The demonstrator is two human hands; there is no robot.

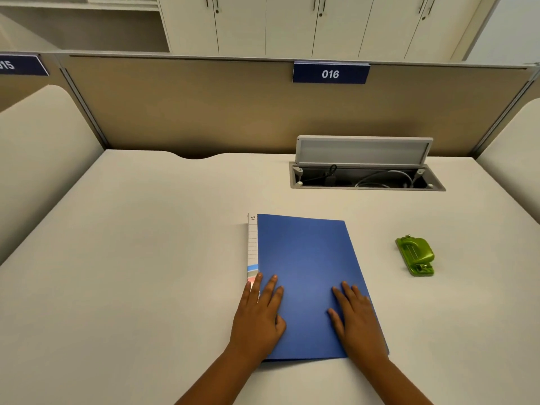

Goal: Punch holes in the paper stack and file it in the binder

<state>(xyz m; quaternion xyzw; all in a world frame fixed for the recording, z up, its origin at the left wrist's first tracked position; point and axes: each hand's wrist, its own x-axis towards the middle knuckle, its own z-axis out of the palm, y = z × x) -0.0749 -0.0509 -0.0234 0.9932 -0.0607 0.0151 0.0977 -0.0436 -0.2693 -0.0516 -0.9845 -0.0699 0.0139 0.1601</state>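
Observation:
A blue binder [306,258] lies closed and flat on the desk [131,244], with a white lined label strip [252,244] along its left spine. My left hand [258,314] rests flat with straight fingers on the binder's lower left corner, over the spine. Flat on the cover's lower right part lies my right hand [356,320], fingers spread. A green hole punch [415,255] sits on the desk to the right of the binder, apart from it. No loose paper stack shows.
An open cable tray [365,178] with its grey lid raised sits in the desk at the back right, cables inside. A beige partition [204,112] with a "016" sign closes the back. Curved side panels stand at the left and right.

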